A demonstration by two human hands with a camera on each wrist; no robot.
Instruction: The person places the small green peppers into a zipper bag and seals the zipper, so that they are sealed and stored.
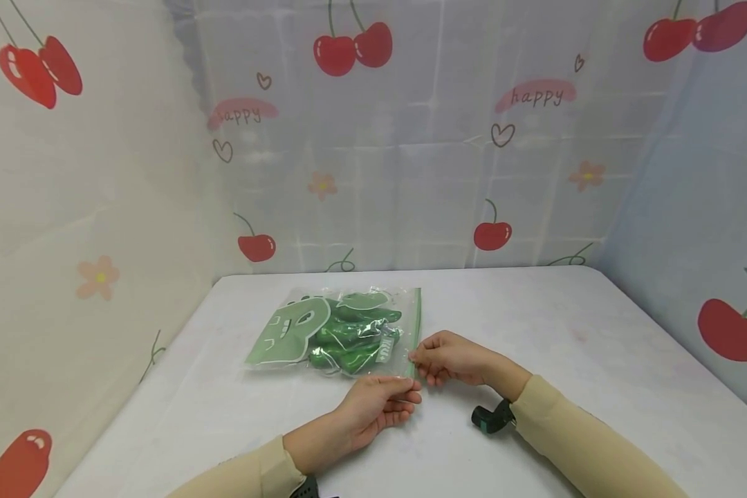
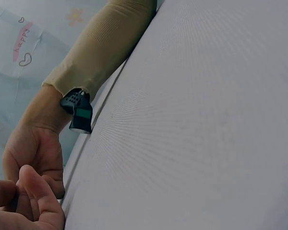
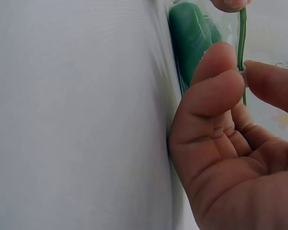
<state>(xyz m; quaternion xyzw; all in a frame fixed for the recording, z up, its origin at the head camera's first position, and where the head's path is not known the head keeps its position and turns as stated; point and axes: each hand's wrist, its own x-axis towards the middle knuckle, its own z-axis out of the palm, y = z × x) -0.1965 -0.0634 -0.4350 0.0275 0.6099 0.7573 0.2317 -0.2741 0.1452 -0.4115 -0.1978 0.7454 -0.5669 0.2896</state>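
Observation:
A clear zip bag [image 1: 277, 349] with a green cartoon print lies on the white table. Shiny, smooth green pieces [image 1: 348, 339] fill its middle; a small pale label shows among them. Along its right side runs a green zip strip [image 1: 418, 315]. My right hand [image 1: 453, 360] pinches a small pale slider [image 3: 244, 77] on that strip between thumb and forefinger. At the strip's near end, my left hand [image 1: 376, 409] pinches the bag's corner between thumb and forefinger, its other fingers loosely bent. The left wrist view shows both hands close together, with the bag out of sight.
White table [image 1: 535, 311] surface spreads around the bag and hands. Behind it hangs a pale curtain [image 1: 404, 173] printed with cherries, with similar sheets at both sides. A dark wrist device [image 1: 493, 417] sticks out below my right cuff.

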